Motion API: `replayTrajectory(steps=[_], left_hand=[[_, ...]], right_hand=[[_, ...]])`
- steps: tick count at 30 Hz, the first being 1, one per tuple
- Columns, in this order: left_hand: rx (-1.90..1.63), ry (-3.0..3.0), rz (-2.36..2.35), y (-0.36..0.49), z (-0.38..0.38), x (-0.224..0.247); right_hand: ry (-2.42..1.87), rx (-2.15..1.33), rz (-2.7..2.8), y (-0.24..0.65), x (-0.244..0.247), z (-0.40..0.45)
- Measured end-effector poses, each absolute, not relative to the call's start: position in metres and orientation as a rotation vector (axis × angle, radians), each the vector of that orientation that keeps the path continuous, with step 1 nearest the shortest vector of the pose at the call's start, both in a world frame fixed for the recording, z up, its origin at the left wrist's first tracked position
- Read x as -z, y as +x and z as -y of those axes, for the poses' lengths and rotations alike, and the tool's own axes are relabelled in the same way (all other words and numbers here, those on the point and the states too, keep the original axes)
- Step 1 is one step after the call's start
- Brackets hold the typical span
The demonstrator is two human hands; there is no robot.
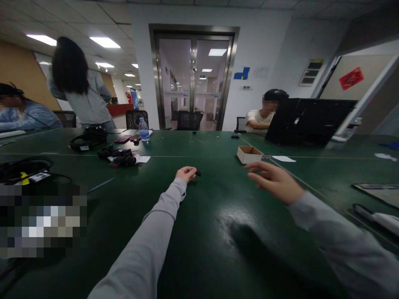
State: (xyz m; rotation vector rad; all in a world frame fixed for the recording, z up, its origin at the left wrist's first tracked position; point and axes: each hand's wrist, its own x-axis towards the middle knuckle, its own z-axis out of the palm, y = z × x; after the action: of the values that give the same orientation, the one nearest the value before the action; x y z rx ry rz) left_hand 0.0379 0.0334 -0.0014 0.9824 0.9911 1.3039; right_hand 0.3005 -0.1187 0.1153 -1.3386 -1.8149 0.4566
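Stretched out over the green tabletop [205, 199], my left hand [186, 173] pinches a small black object [198, 172] whose kind I cannot make out. Its dark end sticks out to the right of my fingertips. My right hand [274, 179] hovers above the table with its fingers apart and nothing in them. Just beyond those fingers stands a small, open-topped cardboard box [249, 155], white outside and brown inside. From this angle the floor of the box is mostly hidden.
To the left lie a heap of black parts [120, 156], a water bottle [144, 129], a black headset [87, 138] and coiled cables [25, 169]. A white paper [283, 158] and a black monitor [311, 121] are on the right. Several people are around the table.
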Motion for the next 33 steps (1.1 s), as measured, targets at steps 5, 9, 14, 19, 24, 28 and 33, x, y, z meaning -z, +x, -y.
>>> replayTrajectory(steps=[5, 9, 14, 19, 24, 28, 33], left_hand=[[-1.337, 1.016, -0.923, 0.047, -0.035, 0.006], [-1.387, 1.025, -0.912, 0.037, -0.040, 0.011], [-1.419, 1.011, -0.988, 0.027, -0.044, 0.011], [-1.371, 1.054, -0.971, 0.026, -0.041, 0.009], [-1.368, 1.156, -1.048, 0.025, -0.039, 0.011], [-1.394, 1.190, -1.145, 0.024, -0.041, 0.013], [-1.387, 1.214, -1.198, 0.025, -0.041, 0.012]], right_hand=[[-1.452, -1.317, 1.532, 0.226, -0.062, 0.020], [-1.180, -1.539, 1.259, 0.188, -0.023, -0.014], [-0.990, -1.476, 1.133, 0.165, -0.005, -0.026], [-0.909, -1.449, 1.061, 0.170, -0.001, -0.024], [-0.899, -1.456, 1.068, 0.173, -0.001, -0.021], [-0.899, -1.463, 1.074, 0.173, 0.000, -0.023], [-0.875, -1.459, 1.072, 0.173, 0.004, -0.026]])
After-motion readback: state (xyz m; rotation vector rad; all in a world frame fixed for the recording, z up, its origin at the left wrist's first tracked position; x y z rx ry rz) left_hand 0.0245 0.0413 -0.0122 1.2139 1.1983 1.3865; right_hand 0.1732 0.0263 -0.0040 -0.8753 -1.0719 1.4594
